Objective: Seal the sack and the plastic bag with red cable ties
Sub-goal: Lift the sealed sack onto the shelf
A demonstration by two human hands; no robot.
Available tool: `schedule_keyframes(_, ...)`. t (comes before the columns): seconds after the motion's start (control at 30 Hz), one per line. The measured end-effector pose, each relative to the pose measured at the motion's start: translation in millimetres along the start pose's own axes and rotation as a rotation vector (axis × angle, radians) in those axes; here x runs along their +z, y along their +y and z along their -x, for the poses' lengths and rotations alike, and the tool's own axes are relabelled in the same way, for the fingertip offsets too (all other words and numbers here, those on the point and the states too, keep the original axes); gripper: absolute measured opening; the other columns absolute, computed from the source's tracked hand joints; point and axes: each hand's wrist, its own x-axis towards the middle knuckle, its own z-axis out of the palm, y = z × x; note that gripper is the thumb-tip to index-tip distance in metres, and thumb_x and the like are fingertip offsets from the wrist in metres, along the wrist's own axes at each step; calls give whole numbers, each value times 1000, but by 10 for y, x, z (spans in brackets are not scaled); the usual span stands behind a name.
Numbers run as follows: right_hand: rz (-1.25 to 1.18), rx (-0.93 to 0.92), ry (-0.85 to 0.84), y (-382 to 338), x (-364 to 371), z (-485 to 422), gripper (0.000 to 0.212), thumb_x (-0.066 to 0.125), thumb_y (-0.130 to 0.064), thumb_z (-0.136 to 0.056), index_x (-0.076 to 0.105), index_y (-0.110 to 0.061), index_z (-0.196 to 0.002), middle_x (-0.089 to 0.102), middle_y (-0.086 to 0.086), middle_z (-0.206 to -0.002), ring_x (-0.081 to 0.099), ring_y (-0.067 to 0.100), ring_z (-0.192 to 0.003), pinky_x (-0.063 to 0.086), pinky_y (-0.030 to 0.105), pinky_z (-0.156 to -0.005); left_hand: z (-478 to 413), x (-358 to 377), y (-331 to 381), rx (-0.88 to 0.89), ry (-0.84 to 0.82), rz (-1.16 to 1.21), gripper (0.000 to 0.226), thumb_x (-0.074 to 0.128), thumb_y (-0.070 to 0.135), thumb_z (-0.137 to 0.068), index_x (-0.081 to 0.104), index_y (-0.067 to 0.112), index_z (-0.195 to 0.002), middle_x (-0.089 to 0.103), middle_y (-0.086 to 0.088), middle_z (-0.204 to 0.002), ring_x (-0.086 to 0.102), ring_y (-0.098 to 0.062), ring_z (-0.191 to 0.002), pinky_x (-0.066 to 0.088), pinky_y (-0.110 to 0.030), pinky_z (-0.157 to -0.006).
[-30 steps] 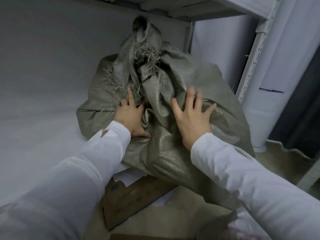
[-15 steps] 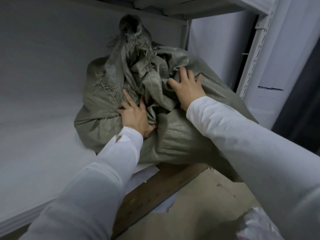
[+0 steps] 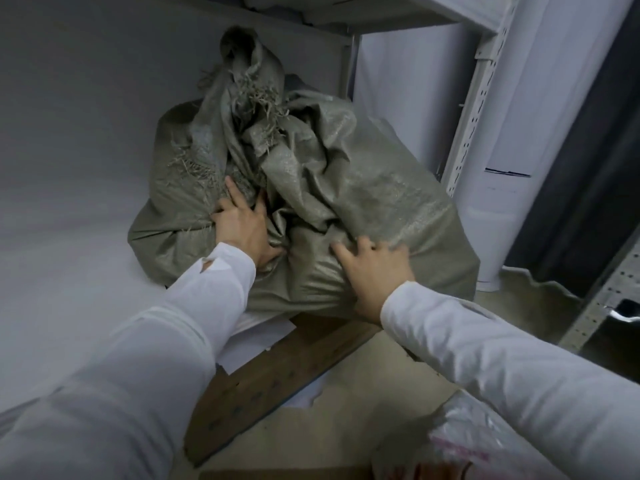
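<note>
I've got the grey woven sack (image 3: 346, 188) dead ahead, slumped on the white shelf surface (image 3: 69, 237), its frayed neck poking up toward the upper shelf (image 3: 398, 8). Both hands are on its near side. My left hand (image 3: 242, 226) is pushed up into the creased folds below the neck, fingers mostly straight and pressing, thumb sunk in a crease. My right hand (image 3: 374, 268) lies flat on the lower front bulge with its fingers spread, a bit blurred, gripping nothing. The sack's front edge overhangs a brown board (image 3: 277, 368). There's bare shelf to the left, while the perforated upright (image 3: 474, 109) stands close on the right. The plastic bag (image 3: 485, 441) sits at bottom right under my right sleeve, well apart from both hands.
</note>
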Motion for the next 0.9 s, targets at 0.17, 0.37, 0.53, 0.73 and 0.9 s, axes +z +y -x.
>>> schedule_keyframes(0.17, 143, -28, 65, 0, 4, -79, 58, 53, -18, -89, 27, -17, -140, 45, 22, -128, 45, 39, -114, 34, 51, -95, 109, -21, -41, -9, -29, 31, 122, 53, 86, -61, 0, 25, -152, -10, -34, -153, 40, -45, -118, 47, -45, -90)
schedule_keyframes(0.37, 319, -123, 501, 383, -189, -466, 40, 26, -17, -85, 50, -17, -117, 52, 21, -120, 51, 36, -102, 40, 43, -83, 141, 0, -84, -32, -56, 115, 135, 52, 93, -49, -6, 26, -151, -23, -34, -149, 27, -54, -129, 41, -53, -99)
schedule_keyframes(0.53, 372, -22, 752, 566, -127, -939, 17, 47, -17, -86, 57, -18, -99, 58, 22, -118, 54, 35, -92, 40, 45, -78, 90, 66, -125, 6, -90, 164, 140, 54, 94, -43, -9, 29, -150, -26, -33, -148, 22, -56, -132, 40, -54, -100)
schedule_keyframes(0.73, -9, 126, 246, 633, 508, -1110, 59, 63, -25, -83, 42, -27, -138, 23, 19, -152, 31, 43, -130, 23, 52, -111, -70, 398, -22, 181, -65, 39, 122, 77, 55, -68, -10, 33, -150, -28, -28, -150, 13, -55, -136, 32, -58, -107)
schedule_keyframes(0.9, -183, 77, -17, 896, 611, -1055, 100, 74, -55, -65, 18, -44, -147, -11, 7, -159, -5, 38, -145, -3, 57, -117, -427, 567, 271, 131, 1, 18, 68, 47, 23, -98, 7, 35, -151, -23, -27, -153, 13, -56, -136, 29, -57, -108)
